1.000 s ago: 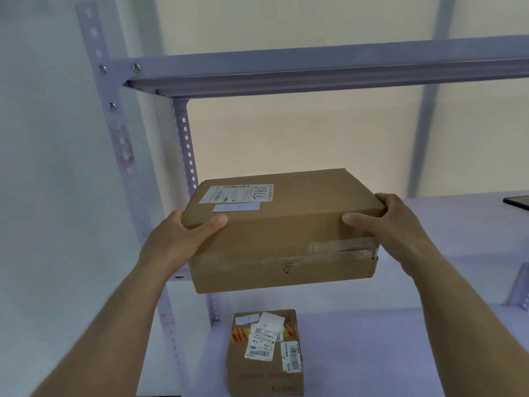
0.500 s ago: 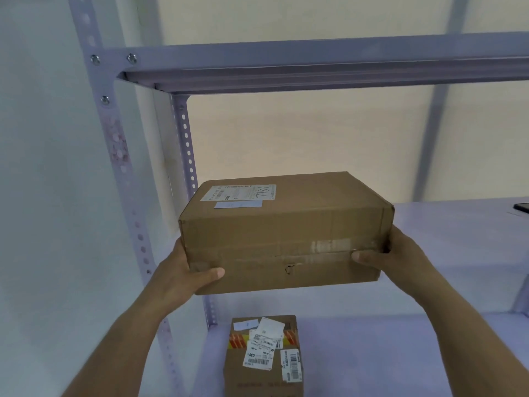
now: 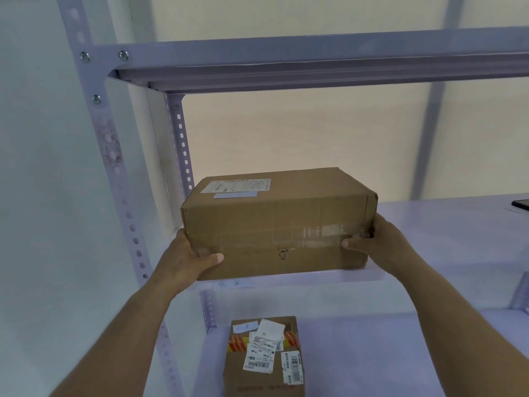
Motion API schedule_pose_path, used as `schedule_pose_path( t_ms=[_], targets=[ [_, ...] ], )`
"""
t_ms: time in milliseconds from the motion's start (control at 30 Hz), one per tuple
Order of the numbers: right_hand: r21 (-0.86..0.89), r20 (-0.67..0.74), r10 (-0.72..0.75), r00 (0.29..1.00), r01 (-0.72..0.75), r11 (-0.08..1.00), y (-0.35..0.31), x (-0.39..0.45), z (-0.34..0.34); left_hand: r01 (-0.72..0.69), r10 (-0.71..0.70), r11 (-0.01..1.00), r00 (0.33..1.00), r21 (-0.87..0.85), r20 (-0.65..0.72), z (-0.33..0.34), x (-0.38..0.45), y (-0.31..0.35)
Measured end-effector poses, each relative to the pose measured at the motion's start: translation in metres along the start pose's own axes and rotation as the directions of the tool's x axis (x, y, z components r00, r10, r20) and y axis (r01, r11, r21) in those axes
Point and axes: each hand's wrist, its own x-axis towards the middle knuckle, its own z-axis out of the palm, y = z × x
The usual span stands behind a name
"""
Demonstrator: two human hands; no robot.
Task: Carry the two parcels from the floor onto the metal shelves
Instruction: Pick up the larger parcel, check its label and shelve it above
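Observation:
A large brown cardboard parcel (image 3: 274, 222) with a white label on top rests at the front left of the middle metal shelf (image 3: 446, 239). My left hand (image 3: 186, 259) grips its lower left corner, thumb on the front face. My right hand (image 3: 378, 242) grips its lower right corner, thumb on the taped seam. A smaller parcel (image 3: 264, 356) covered in several white labels and orange tape lies on the lower shelf (image 3: 386, 353), directly below.
An upper shelf (image 3: 315, 61) spans overhead. Perforated uprights (image 3: 114, 167) stand at the left, with a pale wall beyond them. A dark flat object (image 3: 521, 203) lies at the far right of the middle shelf.
The large parcel has gone forward and down onto the middle shelf. Both hands slid from its upper edges to its lower corners.

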Motion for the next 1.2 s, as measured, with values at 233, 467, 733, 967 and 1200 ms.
schedule_pose_path(
  t_ms=[233,467,733,967,1200],
  targets=[
    [-0.034,-0.006,-0.018,1.0,0.018,0.999,0.0,0.015,0.005,0.012,-0.011,0.999,1.0,0.048,-0.013,0.004,0.017,-0.001],
    [-0.03,-0.011,-0.025,1.0,0.024,0.999,0.001,0.025,0.007,0.013,-0.012,0.998,1.0,0.063,-0.011,0.007,0.028,-0.002],
    [-0.027,-0.016,-0.017,1.0,0.016,1.0,0.002,0.03,0.008,0.017,-0.016,0.998,1.0,0.064,-0.013,0.01,0.034,-0.002],
    [-0.031,-0.009,-0.01,1.0,0.01,0.999,0.0,0.029,0.008,0.022,-0.021,0.997,1.0,0.068,-0.013,0.01,0.033,-0.002],
    [-0.02,0.001,-0.001,1.0,0.001,1.0,-0.002,0.027,0.008,0.019,-0.018,0.999,1.0,0.049,-0.018,0.01,0.029,-0.003]
  ],
)
